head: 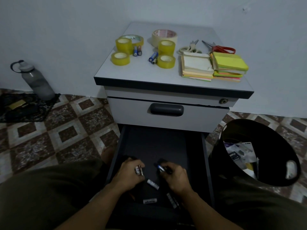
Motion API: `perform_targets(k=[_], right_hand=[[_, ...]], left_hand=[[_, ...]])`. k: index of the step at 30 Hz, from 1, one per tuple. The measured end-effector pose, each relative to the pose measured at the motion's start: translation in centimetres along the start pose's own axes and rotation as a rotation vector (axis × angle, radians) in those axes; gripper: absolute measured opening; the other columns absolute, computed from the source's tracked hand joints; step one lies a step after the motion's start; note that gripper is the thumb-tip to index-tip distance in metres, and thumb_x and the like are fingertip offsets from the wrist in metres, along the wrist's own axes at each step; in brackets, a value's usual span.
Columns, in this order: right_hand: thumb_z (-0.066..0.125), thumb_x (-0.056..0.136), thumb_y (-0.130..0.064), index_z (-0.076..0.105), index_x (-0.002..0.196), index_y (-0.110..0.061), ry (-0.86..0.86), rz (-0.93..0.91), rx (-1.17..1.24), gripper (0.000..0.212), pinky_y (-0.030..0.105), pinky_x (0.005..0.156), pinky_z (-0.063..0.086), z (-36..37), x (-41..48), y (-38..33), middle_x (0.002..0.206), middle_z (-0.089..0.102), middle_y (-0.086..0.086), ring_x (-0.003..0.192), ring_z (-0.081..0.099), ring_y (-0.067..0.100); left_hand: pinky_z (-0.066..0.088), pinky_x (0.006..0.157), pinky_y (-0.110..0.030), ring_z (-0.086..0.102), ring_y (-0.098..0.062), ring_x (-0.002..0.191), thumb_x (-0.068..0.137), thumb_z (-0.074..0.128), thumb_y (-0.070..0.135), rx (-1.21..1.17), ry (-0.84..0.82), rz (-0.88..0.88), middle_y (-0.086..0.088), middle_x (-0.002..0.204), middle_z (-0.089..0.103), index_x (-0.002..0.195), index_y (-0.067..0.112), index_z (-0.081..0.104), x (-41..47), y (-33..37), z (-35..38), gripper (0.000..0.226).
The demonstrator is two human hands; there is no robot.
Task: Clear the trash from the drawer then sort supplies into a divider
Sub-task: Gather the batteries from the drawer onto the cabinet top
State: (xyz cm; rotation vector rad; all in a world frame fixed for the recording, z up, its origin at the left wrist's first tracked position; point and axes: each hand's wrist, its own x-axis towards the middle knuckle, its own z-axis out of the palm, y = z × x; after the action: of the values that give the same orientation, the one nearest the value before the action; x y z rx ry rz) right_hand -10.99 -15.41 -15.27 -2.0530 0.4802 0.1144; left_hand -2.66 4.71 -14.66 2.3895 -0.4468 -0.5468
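Drawer (154,146): pulled out low on the cabinet, dark inside, loose white markers (153,184) on its floor.
Left hand (129,174): in the drawer, grip closed around small items, possibly batteries; the dim view hides details.
Right hand (174,175): beside it, grip pinching a blue-tipped pen (160,168).
Counter (146,75): tape rolls (123,44), batteries (153,56), scissors (219,48), sticky notes (229,63).
Bin (282,130): right of the drawer, holding trash.

Bare drawer (154,143) floor beyond hands
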Motion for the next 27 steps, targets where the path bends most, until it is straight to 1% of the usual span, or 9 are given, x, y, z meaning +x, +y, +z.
perform_targets(k=[2, 6, 10, 13, 16, 20, 22, 24, 27], right_hand=[[0.074, 0.085, -0.014, 0.076, 0.094, -0.027, 0.030, 0.056, 0.081, 0.016, 0.007, 0.072, 0.049, 0.1, -0.1, -0.1, 0.089, 0.073, -0.014, 0.081, 0.066, -0.005], [0.077, 0.083, -0.015, 0.076, 0.088, -0.029, 0.056, 0.132, 0.217, 0.015, 0.030, 0.077, 0.059, 0.3, -0.4, -0.8, 0.084, 0.075, -0.007, 0.082, 0.072, 0.012], [0.076, 0.083, -0.010, 0.075, 0.086, -0.032, 0.032, 0.120, 0.270, 0.022, 0.043, 0.075, 0.061, 0.1, -1.2, -1.6, 0.085, 0.075, 0.000, 0.075, 0.070, 0.015], [0.075, 0.084, -0.009, 0.073, 0.089, -0.029, 0.036, 0.079, 0.285, 0.021, 0.045, 0.071, 0.062, -0.6, -1.9, -2.8, 0.085, 0.074, 0.004, 0.071, 0.068, 0.015], [0.072, 0.087, -0.007, 0.070, 0.091, -0.027, 0.029, 0.017, 0.292, 0.020, 0.038, 0.066, 0.061, -1.9, -2.7, -5.0, 0.081, 0.072, 0.004, 0.068, 0.066, 0.015], [0.073, 0.086, -0.007, 0.068, 0.091, -0.026, 0.058, -0.049, 0.314, 0.020, 0.037, 0.065, 0.059, -3.5, -4.1, -8.1, 0.072, 0.068, 0.001, 0.065, 0.063, 0.014], [0.073, 0.085, -0.007, 0.069, 0.091, -0.024, 0.060, -0.063, 0.333, 0.019, 0.038, 0.063, 0.059, -4.5, -4.8, -9.6, 0.071, 0.067, 0.003, 0.062, 0.062, 0.015], [0.072, 0.085, -0.002, 0.068, 0.090, -0.020, 0.065, -0.084, 0.351, 0.019, 0.042, 0.062, 0.058, -5.5, -5.5, -11.2, 0.069, 0.066, 0.002, 0.059, 0.060, 0.017], [0.072, 0.086, -0.001, 0.067, 0.093, -0.014, 0.069, -0.113, 0.355, 0.016, 0.038, 0.060, 0.057, -7.6, -6.8, -14.4, 0.071, 0.066, 0.003, 0.058, 0.059, 0.016]], left_hand=[[0.051, 0.083, -0.020, 0.060, -0.009, 0.090, 0.071, 0.084, 0.023, -0.031, 0.000, -0.010, 0.007, 0.109, 0.052, 0.102, 0.034, 0.067, -0.2, 0.1, -0.1, 0.037], [0.054, 0.082, -0.022, 0.062, -0.009, 0.088, 0.070, 0.085, 0.023, -0.070, -0.001, -0.010, 0.007, 0.109, 0.053, 0.093, 0.043, 0.062, -0.8, 0.2, -0.3, 0.038], [0.051, 0.076, -0.015, 0.062, -0.008, 0.086, 0.071, 0.085, 0.022, -0.096, 0.019, 0.007, 0.008, 0.106, 0.053, 0.095, 0.043, 0.063, -1.4, 0.9, -1.1, 0.038], [0.054, 0.076, -0.019, 0.064, -0.008, 0.083, 0.071, 0.085, 0.023, -0.114, 0.050, 0.037, 0.008, 0.104, 0.054, 0.096, 0.042, 0.065, -1.9, 1.9, -2.2, 0.037], [0.057, 0.077, -0.024, 0.065, -0.008, 0.081, 0.070, 0.085, 0.023, -0.130, 0.082, 0.073, 0.007, 0.102, 0.055, 0.096, 0.043, 0.066, -2.6, 3.4, -3.7, 0.038], [0.054, 0.070, -0.017, 0.064, -0.008, 0.081, 0.072, 0.085, 0.025, -0.130, 0.080, 0.120, 0.007, 0.102, 0.055, 0.100, 0.041, 0.066, -4.0, 5.9, -6.3, 0.037], [0.054, 0.069, -0.018, 0.066, -0.010, 0.079, 0.072, 0.085, 0.025, -0.137, 0.076, 0.133, 0.006, 0.103, 0.056, 0.102, 0.038, 0.067, -4.9, 7.3, -8.0, 0.037], [0.056, 0.069, -0.020, 0.068, -0.012, 0.076, 0.070, 0.087, 0.025, -0.143, 0.073, 0.159, 0.004, 0.102, 0.058, 0.100, 0.037, 0.068, -5.9, 8.8, -10.0, 0.037], [0.053, 0.063, -0.017, 0.068, -0.008, 0.071, 0.071, 0.087, 0.026, -0.137, 0.074, 0.197, 0.005, 0.097, 0.064, 0.103, 0.033, 0.069, -7.4, 11.3, -13.4, 0.037]])
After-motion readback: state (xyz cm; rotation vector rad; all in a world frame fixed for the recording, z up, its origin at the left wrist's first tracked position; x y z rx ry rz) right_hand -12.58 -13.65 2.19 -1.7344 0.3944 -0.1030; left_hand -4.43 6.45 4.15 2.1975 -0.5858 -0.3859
